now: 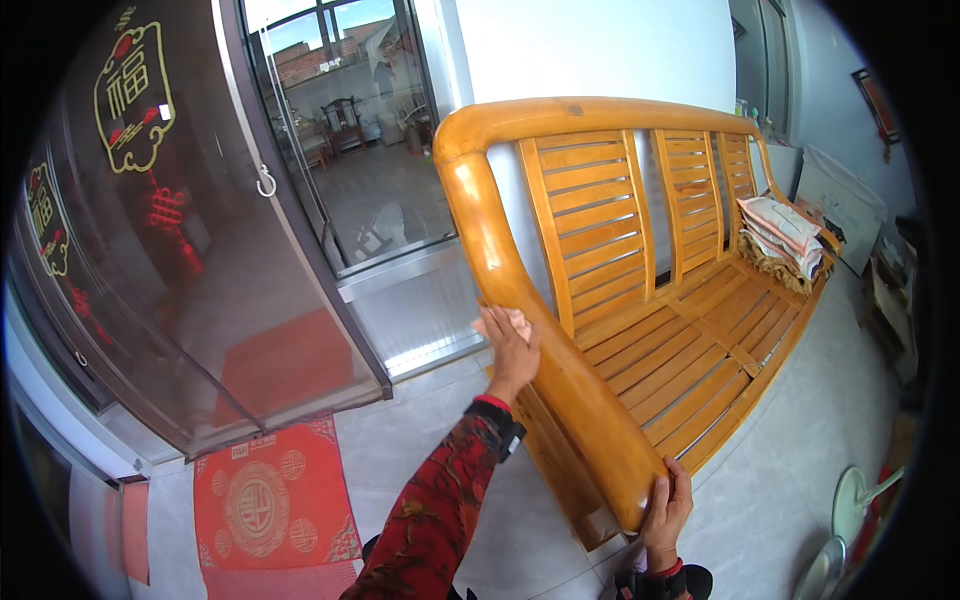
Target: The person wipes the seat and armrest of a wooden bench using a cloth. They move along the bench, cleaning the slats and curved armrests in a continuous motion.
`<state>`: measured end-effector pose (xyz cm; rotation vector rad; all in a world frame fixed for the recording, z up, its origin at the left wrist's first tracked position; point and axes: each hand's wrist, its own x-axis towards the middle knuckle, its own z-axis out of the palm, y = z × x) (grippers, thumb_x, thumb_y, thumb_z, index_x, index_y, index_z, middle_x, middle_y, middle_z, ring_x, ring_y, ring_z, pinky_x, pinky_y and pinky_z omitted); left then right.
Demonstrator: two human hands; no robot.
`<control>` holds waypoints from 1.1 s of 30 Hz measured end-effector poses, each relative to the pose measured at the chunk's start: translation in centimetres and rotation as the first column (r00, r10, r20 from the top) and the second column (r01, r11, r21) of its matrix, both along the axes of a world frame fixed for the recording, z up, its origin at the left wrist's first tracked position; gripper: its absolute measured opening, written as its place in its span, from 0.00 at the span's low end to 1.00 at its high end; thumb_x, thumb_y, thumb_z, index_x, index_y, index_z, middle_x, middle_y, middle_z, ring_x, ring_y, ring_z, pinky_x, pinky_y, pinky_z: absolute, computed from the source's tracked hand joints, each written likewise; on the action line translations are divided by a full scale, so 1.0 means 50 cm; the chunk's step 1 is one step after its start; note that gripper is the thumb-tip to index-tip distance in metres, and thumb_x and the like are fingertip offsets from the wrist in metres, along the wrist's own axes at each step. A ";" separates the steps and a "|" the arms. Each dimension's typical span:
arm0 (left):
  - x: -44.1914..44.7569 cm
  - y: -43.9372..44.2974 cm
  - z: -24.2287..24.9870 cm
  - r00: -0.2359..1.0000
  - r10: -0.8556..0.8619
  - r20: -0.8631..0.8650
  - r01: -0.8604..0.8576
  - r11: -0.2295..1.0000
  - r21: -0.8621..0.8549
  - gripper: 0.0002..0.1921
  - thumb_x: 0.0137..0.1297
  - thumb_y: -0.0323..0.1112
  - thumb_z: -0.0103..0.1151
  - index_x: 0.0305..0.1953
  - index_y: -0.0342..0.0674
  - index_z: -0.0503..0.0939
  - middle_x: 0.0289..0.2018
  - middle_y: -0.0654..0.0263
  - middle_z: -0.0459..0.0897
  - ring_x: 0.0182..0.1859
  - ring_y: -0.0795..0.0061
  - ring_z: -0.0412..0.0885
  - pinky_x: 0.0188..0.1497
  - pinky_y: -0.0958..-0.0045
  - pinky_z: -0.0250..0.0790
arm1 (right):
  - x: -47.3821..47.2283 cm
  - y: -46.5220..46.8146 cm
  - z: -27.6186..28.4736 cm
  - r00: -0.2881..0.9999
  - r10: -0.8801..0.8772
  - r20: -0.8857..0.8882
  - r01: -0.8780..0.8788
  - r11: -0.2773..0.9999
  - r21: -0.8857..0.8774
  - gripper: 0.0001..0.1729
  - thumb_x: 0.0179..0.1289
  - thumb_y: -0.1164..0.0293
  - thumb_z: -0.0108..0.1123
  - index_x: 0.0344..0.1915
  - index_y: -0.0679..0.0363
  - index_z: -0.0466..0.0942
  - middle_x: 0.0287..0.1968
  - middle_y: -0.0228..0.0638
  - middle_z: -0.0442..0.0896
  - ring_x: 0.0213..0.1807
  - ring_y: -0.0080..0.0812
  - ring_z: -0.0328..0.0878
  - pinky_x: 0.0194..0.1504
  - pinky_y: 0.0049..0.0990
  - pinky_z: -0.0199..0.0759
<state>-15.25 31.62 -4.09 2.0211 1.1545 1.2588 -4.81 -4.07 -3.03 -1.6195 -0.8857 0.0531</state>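
A varnished wooden bench (604, 202) with a slatted back and seat stands before me, its thick rounded armrest (577, 390) sloping down towards me. My left hand (514, 352) presses a pale pink cloth (517, 324) to the outer side of this armrest, about midway along. Part of the cloth is hidden under the fingers. At the armrest's low front end, my right hand (666, 514) holds the rounded wood, its thumb and fingers against the surface.
Folded textiles (780, 232) lie stacked at the bench's far end. Left of the bench are a mesh door curtain (180, 247) and a red patterned mat (270, 502). A pale green round object (849, 502) with a stem stands at the lower right.
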 end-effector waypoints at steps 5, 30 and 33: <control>0.014 -0.211 -0.003 0.996 -0.066 -0.061 0.067 0.998 0.013 0.46 0.74 0.51 0.51 0.73 0.19 0.39 0.75 0.35 0.31 0.79 0.43 0.26 0.79 0.57 0.26 | 0.001 -0.013 0.003 0.998 -0.017 0.067 0.020 0.999 -0.040 0.18 0.71 0.67 0.51 0.52 0.70 0.75 0.44 0.47 0.79 0.47 0.43 0.78 0.54 0.33 0.70; -0.012 -0.253 0.003 0.983 -0.181 0.018 0.167 0.940 0.297 0.37 0.74 0.38 0.52 0.75 0.27 0.47 0.78 0.46 0.32 0.80 0.47 0.33 0.78 0.57 0.37 | 0.002 -0.010 -0.011 1.000 -0.003 -0.009 0.003 1.000 -0.027 0.25 0.77 0.59 0.51 0.58 0.72 0.75 0.55 0.51 0.81 0.56 0.44 0.76 0.60 0.36 0.68; -0.023 -0.133 -0.005 0.987 -0.158 -0.028 0.160 0.962 0.223 0.38 0.75 0.40 0.51 0.75 0.27 0.44 0.77 0.46 0.30 0.79 0.46 0.31 0.78 0.58 0.35 | -0.006 -0.006 0.003 0.997 -0.006 -0.075 0.001 0.997 -0.077 0.25 0.77 0.59 0.51 0.58 0.72 0.75 0.55 0.51 0.80 0.55 0.43 0.76 0.59 0.36 0.68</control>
